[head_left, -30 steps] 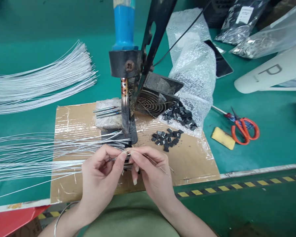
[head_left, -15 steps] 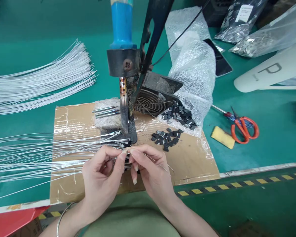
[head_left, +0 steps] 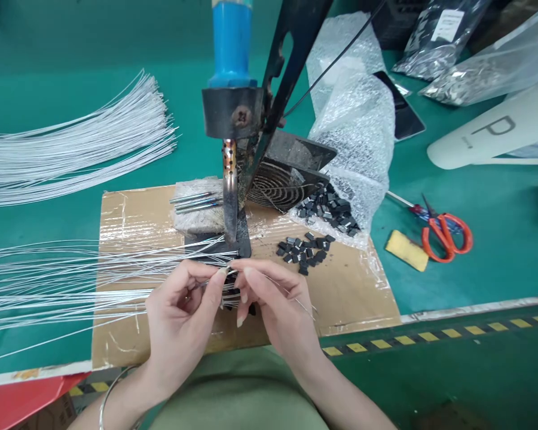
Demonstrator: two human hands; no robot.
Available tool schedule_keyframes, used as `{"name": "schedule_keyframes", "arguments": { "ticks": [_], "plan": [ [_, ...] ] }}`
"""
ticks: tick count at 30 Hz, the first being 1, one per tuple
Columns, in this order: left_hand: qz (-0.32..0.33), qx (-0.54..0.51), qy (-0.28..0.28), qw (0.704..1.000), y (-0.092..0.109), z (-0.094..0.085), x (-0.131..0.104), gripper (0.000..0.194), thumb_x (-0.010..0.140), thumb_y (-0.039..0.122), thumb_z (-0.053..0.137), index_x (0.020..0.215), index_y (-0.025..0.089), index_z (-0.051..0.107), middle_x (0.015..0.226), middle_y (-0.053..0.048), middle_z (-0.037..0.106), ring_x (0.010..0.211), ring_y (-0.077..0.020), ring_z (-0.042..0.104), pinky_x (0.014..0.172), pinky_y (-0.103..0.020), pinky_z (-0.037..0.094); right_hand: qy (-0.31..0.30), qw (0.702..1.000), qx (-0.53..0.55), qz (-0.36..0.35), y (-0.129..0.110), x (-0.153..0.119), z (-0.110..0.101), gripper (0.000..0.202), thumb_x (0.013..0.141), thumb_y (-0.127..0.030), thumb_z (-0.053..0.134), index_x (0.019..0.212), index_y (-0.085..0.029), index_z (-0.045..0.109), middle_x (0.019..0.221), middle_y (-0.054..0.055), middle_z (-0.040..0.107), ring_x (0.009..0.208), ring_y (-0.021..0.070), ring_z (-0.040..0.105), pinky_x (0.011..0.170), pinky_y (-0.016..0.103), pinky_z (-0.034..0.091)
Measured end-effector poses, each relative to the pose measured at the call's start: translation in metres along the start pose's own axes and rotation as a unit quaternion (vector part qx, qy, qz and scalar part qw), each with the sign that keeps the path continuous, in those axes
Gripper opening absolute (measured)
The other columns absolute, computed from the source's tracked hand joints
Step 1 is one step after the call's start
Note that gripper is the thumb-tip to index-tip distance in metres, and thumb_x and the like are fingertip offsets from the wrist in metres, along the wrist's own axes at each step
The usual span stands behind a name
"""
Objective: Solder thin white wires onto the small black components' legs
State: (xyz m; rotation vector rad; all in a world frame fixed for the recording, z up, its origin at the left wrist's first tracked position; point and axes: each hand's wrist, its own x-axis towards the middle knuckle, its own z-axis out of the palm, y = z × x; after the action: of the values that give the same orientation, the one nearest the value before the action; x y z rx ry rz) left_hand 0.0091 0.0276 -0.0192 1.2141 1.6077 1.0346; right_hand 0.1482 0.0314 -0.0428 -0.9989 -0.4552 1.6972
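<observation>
My left hand (head_left: 179,322) is closed, thumb and forefinger pinching the end of a thin white wire. Close beside it, my right hand (head_left: 280,304) is also closed in a pinch on fine wire (head_left: 302,306), whose loose ends stick out past its fingers to the right. The fingertips hide most of what lies between them. Just above the hands hangs the dark tip of a blue-handled soldering iron (head_left: 230,209), clamped in a black stand (head_left: 280,77). White wires (head_left: 138,257) run in from the left, their ends beneath the tip and around my fingers.
Small black connectors (head_left: 305,251) lie on the cardboard (head_left: 354,292), with more spilling from a bubble-wrap bag (head_left: 354,143). Behind the iron sits a fan (head_left: 278,185). A large wire bundle (head_left: 72,149) lies back left. Orange-handled scissors (head_left: 446,239) and a yellow sponge (head_left: 407,249) lie right.
My fingertips have parted slightly, and the left hand has shifted a little left. The whole view has moved slightly, so the iron and stand appear further right.
</observation>
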Motion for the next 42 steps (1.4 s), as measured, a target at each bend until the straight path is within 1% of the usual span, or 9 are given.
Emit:
{"name": "schedule_keyframes", "arguments": {
  "ticks": [4, 9, 12, 19, 26, 29, 34, 37, 42],
  "plan": [
    [0.007, 0.008, 0.003, 1.0, -0.003, -0.002, 0.0, 0.011, 0.094, 0.022, 0.073, 0.084, 0.021, 0.072, 0.07, 0.002, 0.069, 0.059, -0.0093, 0.051, 0.052, -0.022, 0.036, 0.008, 1.0, -0.024, -0.01, 0.002, -0.001, -0.002, 0.006, 0.084, -0.028, 0.086, 0.088, -0.025, 0.088, 0.068, -0.001, 0.072, 0.045, 0.0075, 0.062, 0.042, 0.017, 0.058],
    [0.059, 0.019, 0.0, 0.998, -0.007, -0.002, -0.001, 0.009, 0.093, 0.019, 0.073, 0.085, 0.023, 0.075, 0.071, 0.003, 0.07, 0.06, -0.0092, 0.054, 0.051, -0.02, 0.037, 0.003, 1.0, -0.009, -0.014, 0.002, -0.001, -0.001, 0.004, 0.084, -0.025, 0.086, 0.087, -0.024, 0.088, 0.066, -0.002, 0.072, 0.044, 0.0067, 0.063, 0.043, 0.016, 0.059],
    [0.065, 0.021, 0.004, 0.998, -0.008, -0.003, -0.002, 0.008, 0.092, 0.018, 0.073, 0.086, 0.023, 0.075, 0.072, 0.002, 0.071, 0.062, -0.0097, 0.057, 0.052, -0.02, 0.038, -0.003, 1.0, -0.009, -0.014, 0.002, -0.002, -0.002, 0.004, 0.084, -0.025, 0.086, 0.088, -0.025, 0.088, 0.067, -0.003, 0.073, 0.044, 0.0064, 0.064, 0.044, 0.015, 0.06],
    [0.067, 0.039, 0.001, 0.997, -0.008, -0.002, -0.001, 0.009, 0.093, 0.018, 0.073, 0.085, 0.022, 0.074, 0.068, 0.003, 0.067, 0.056, -0.008, 0.049, 0.049, -0.021, 0.035, -0.001, 1.0, -0.004, -0.002, 0.001, -0.002, -0.003, 0.003, 0.083, -0.026, 0.087, 0.086, -0.025, 0.088, 0.065, -0.004, 0.072, 0.044, 0.0065, 0.064, 0.043, 0.015, 0.059],
    [0.074, 0.057, -0.003, 0.996, -0.009, -0.005, -0.003, 0.008, 0.092, 0.02, 0.075, 0.084, 0.021, 0.074, 0.07, 0.002, 0.068, 0.058, -0.0088, 0.052, 0.051, -0.021, 0.037, -0.01, 1.0, 0.003, 0.023, -0.001, -0.001, -0.005, 0.004, 0.082, -0.028, 0.088, 0.083, -0.024, 0.087, 0.066, -0.004, 0.07, 0.044, 0.0064, 0.064, 0.044, 0.016, 0.057],
    [0.075, 0.065, -0.015, 0.995, -0.009, -0.008, -0.003, 0.007, 0.092, 0.019, 0.074, 0.086, 0.022, 0.075, 0.072, 0.002, 0.068, 0.06, -0.0096, 0.055, 0.053, -0.022, 0.04, -0.018, 0.999, 0.003, 0.049, -0.004, 0.0, -0.007, 0.007, 0.081, -0.029, 0.088, 0.08, -0.023, 0.086, 0.064, -0.004, 0.07, 0.043, 0.0063, 0.062, 0.043, 0.017, 0.056],
    [0.073, 0.079, -0.052, 0.993, -0.006, -0.013, -0.002, 0.008, 0.093, 0.02, 0.074, 0.085, 0.023, 0.075, 0.069, 0.003, 0.066, 0.058, -0.01, 0.054, 0.052, -0.023, 0.039, -0.05, 0.995, 0.001, 0.087, -0.012, 0.004, -0.013, 0.008, 0.078, -0.028, 0.089, 0.077, -0.021, 0.086, 0.059, -0.004, 0.068, 0.041, 0.0065, 0.06, 0.041, 0.016, 0.054],
    [0.069, 0.088, -0.061, 0.992, -0.005, -0.016, -0.001, 0.009, 0.093, 0.021, 0.073, 0.085, 0.024, 0.075, 0.068, 0.003, 0.066, 0.057, -0.0104, 0.053, 0.052, -0.023, 0.039, -0.056, 0.993, -0.016, 0.101, -0.016, 0.006, -0.017, 0.008, 0.078, -0.028, 0.089, 0.077, -0.021, 0.086, 0.058, -0.003, 0.068, 0.041, 0.0066, 0.06, 0.041, 0.016, 0.055],
    [0.048, 0.079, -0.085, 0.992, -0.005, -0.016, 0.001, 0.009, 0.094, 0.023, 0.073, 0.086, 0.024, 0.076, 0.07, 0.002, 0.069, 0.059, -0.0113, 0.057, 0.052, -0.023, 0.04, -0.066, 0.991, -0.047, 0.108, -0.019, 0.006, -0.021, 0.01, 0.079, -0.029, 0.089, 0.079, -0.02, 0.086, 0.06, -0.003, 0.069, 0.042, 0.0064, 0.06, 0.043, 0.017, 0.056]
  ]
}}
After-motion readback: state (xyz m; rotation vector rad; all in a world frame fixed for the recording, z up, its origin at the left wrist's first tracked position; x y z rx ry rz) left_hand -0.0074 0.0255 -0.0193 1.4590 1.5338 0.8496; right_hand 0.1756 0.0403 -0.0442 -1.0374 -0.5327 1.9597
